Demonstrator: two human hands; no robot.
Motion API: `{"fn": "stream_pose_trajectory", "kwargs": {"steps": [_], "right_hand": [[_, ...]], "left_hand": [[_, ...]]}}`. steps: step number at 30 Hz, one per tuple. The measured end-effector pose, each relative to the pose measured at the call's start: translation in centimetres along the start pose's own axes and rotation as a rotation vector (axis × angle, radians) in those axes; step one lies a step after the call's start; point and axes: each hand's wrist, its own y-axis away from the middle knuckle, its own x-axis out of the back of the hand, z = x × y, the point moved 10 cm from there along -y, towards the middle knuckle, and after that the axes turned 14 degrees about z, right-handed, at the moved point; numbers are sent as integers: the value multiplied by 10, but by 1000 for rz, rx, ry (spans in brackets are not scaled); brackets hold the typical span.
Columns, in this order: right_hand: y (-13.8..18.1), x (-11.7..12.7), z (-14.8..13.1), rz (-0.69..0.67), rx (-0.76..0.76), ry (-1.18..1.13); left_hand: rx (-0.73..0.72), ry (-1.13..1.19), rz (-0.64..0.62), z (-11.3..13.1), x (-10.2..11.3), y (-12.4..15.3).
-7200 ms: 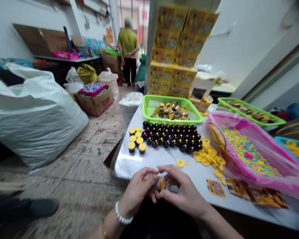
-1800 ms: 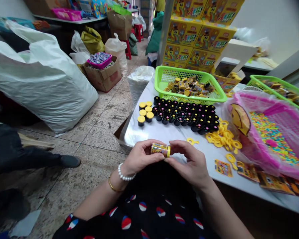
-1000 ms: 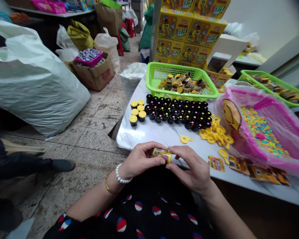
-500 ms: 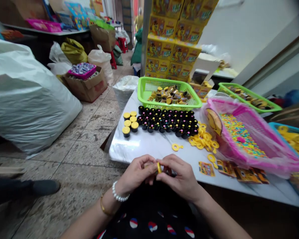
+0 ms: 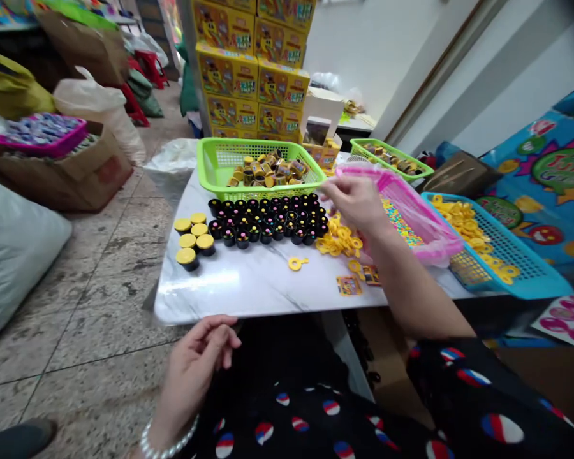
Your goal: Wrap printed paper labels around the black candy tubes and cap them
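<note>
My left hand (image 5: 198, 360) hovers above my lap before the table's front edge, fingers loosely curled, with nothing visible in them. Over the table, my right hand (image 5: 356, 201) is stretched out near the right end of the green basket (image 5: 210, 169). Its fingers are bent together, and whatever they hold, if anything, is hidden. Below it lie a heap of yellow ring-shaped pieces with short handles (image 5: 339, 239) and rows of small black cups (image 5: 266, 234) with coloured beads in them. Several yellow-lidded cups (image 5: 187, 256) stand at the left. One loose yellow ring piece (image 5: 295, 263) lies in front.
A pink basket (image 5: 440, 248) of colourful beads stands to the right, partly behind my forearm. Beyond it is a blue basket (image 5: 545, 280) of yellow pieces. Printed packets (image 5: 349, 285) lie near the front edge. Yellow boxes (image 5: 227, 76) are stacked behind the green basket.
My hands have parted from the small yellow piece they held together. The right moved forward over the table; the left dropped back, free of it. The view turned to the right.
</note>
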Motion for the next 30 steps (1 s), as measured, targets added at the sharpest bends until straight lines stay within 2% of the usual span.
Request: {"fn": "stream_pose_trajectory", "kwargs": {"steps": [3,5,8,10,12,15,17,19,21,24,26,30], "right_hand": [[62,26,24,-24,82,189],[107,32,51,-61,110,264],[158,27,85,-112,203,377],[175,28,96,-51,236,343],[183,33,95,50,254,268],[186,40,77,165,269,168],[186,40,54,232,300,108],[188,32,24,288,363,47],[194,15,-8,298,453,-26],[203,-23,-40,209,517,-174],[207,-49,-48,112,488,-271],[215,-87,-63,-7,503,-329]], "left_hand": [[-72,-40,106,4,16,-1],[-100,-82,98,7,12,-1],[-132,-134,2,15,-10,-1],[-159,-156,-65,22,-31,1],[-184,-167,-120,30,-52,4],[-201,-158,-182,38,-83,10],[-188,-128,-203,41,-99,12],[-166,-76,-216,42,-109,11],[-161,-26,-209,45,-111,8],[-196,23,-98,53,-88,0],[-226,39,-9,58,-63,-3],[-239,41,44,55,-29,-4]]}}
